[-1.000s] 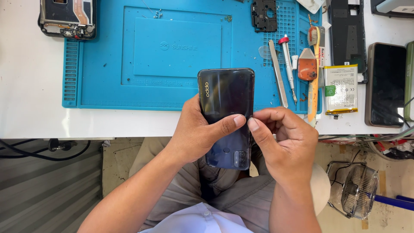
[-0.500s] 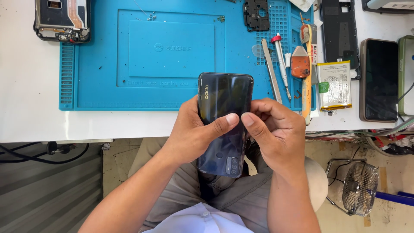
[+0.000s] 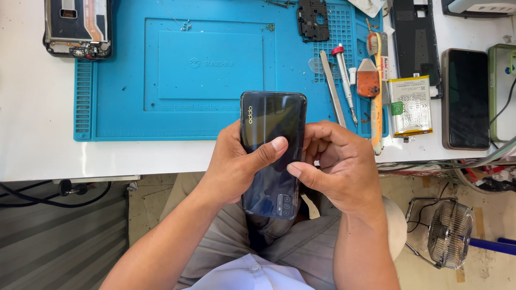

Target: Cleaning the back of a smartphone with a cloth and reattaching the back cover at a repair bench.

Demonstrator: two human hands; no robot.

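I hold a dark glossy phone (image 3: 271, 134), back side up, over my lap just in front of the table edge. Its camera block points toward me at the lower end. My left hand (image 3: 236, 164) wraps the phone's left side, thumb lying across the back. My right hand (image 3: 336, 164) grips the right edge, thumb pressed on the back near the left thumb, fingers curled at the side seam.
A blue work mat (image 3: 177, 70) covers the white table (image 3: 32, 123). An opened phone body (image 3: 78, 27) lies at the far left. Right of the mat lie a screwdriver (image 3: 344, 80), a metal pry tool (image 3: 332, 88), a battery (image 3: 409, 104), a dark phone (image 3: 466, 99). A small fan (image 3: 449, 233) stands on the floor.
Both hands have shifted slightly on the phone: the right thumb has slid lower on the back, and the right fingers have curled tighter on the edge. The phone stays in place.
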